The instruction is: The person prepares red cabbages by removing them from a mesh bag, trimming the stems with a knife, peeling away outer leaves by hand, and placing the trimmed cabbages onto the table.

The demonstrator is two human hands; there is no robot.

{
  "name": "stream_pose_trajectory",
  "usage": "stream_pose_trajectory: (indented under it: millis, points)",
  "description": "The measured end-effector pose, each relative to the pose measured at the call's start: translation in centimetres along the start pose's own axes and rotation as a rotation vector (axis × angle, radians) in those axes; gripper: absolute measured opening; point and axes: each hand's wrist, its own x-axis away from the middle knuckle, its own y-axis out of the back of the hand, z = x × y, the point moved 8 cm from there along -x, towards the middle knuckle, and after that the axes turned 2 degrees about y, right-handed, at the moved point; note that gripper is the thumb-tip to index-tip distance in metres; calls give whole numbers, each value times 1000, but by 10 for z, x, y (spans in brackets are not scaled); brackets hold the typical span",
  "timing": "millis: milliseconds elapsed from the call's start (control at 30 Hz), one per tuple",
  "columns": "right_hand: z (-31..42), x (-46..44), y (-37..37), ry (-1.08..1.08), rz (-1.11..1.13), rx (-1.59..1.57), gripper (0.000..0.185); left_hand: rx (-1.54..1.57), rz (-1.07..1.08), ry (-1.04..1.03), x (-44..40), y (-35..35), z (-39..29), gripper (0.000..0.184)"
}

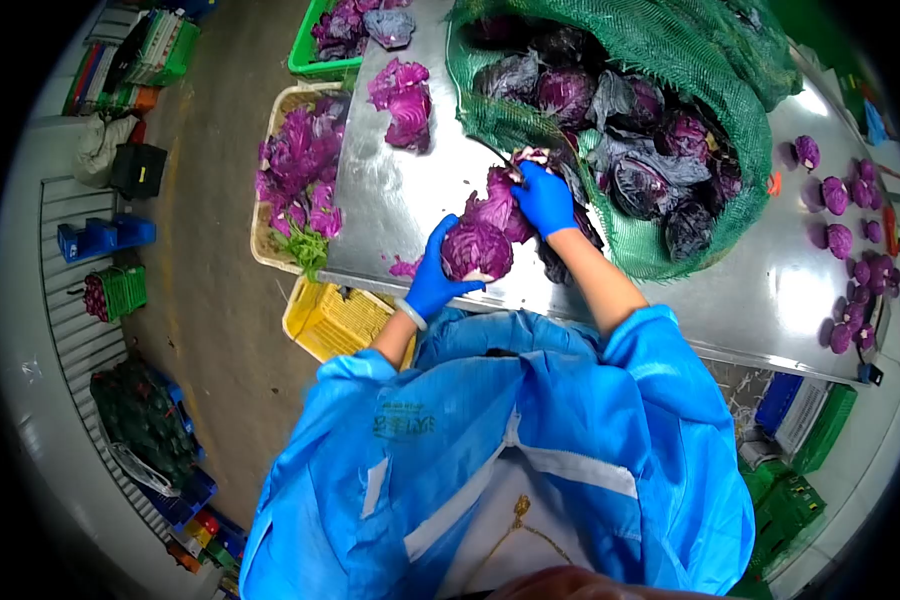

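A purple cabbage (pixel 477 250) rests in my blue-gloved left hand (pixel 435 268), its fingers curled around the left side and underneath; the pale cut stem faces me. Loose purple leaves (pixel 500 208) lie against its upper right side. My right hand (pixel 547 200), also gloved in blue, is closed just beyond them, beside the net sack. A thin dark strip that looks like a knife blade (pixel 494 152) sticks out from its fingers; the handle is hidden. Dark outer leaves (pixel 558 262) lie beneath the right wrist.
A green net sack (pixel 635 255) spills dark cabbages (pixel 640 187) onto the steel table (pixel 370 215). Trimmed cabbages (pixel 838 240) sit at the far right. Leaves (pixel 405 105) lie at left, near a leaf-filled beige crate (pixel 260 235), a green crate (pixel 315 68) and a yellow basket (pixel 335 320).
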Motion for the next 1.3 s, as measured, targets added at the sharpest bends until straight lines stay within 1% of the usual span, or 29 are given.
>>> stream_pose_trajectory:
  millis: [33,100,133,233,267,300,367,400,500,533,567,600,633,667,700,733,767,800,833,867,967,1000,1100,1133,1233,1267,1300]
  points:
    - [-2,2,-3,-46,90,93,43,20,-5,33,1,1,-1,116]
    - [4,14,11,-16,101,-79,48,50,-11,163,-4,8,8,112]
    - [24,20,36,40,16,-43,52,6,-75,138,-9,13,0,96]
    - [40,55,55,6,-26,-159,52,-198,-78,104,-17,17,-22,76]
    - [28,69,39,-105,87,-172,54,-262,-193,-40,-18,19,-38,52]
    - [21,80,22,-251,310,-303,52,-232,-220,28,-19,23,-25,46]
    - [18,96,7,-358,475,-406,57,-174,-267,165,-15,34,5,35]
    - [14,98,2,-330,456,-439,60,-387,-328,-17,-16,35,-20,24]
    - [-1,110,-21,-261,442,-552,71,-497,-382,98,-19,55,9,26]
    - [-2,111,-24,-251,455,-594,73,-111,-509,402,-23,74,43,27]
    - [-4,111,-26,-240,469,-634,76,240,-580,453,-18,79,58,30]
    - [-7,112,-27,-253,497,-637,77,412,-642,539,-10,81,69,36]
    - [-8,114,-26,-212,509,-649,77,588,-701,626,-3,80,80,42]
    - [-10,116,-25,-172,521,-661,77,532,-627,622,1,75,80,39]
    - [-9,118,-25,-133,534,-675,77,474,-554,621,5,63,62,36]
    - [-8,121,-24,-221,574,-737,78,385,-563,618,12,52,57,46]
    - [-6,123,-25,-202,589,-750,78,416,-432,627,12,28,26,61]
    - [-7,125,-24,-180,605,-761,78,405,-271,606,15,7,42,80]
    - [-7,126,-24,-156,620,-770,78,271,-353,620,30,-7,64,98]
    - [-7,125,-24,-45,567,-725,78,99,-262,517,26,-21,40,111]
    - [-16,128,-29,-165,586,-822,77,88,-135,467,7,-32,6,115]
    - [-12,125,-23,-124,570,-743,71,76,-119,514,6,-30,16,116]
    - [-3,127,-17,-31,414,-549,65,167,-2,495,5,-21,23,114]
    - [1,124,-13,-24,379,-534,57,115,19,465,3,-15,20,110]
    - [-16,112,-24,-199,429,-473,51,218,61,467,4,-10,12,96]
    - [-15,108,-19,-174,435,-597,50,317,20,510,6,-9,14,89]
    - [-4,102,-7,-145,463,-592,52,413,-21,549,8,-8,15,83]
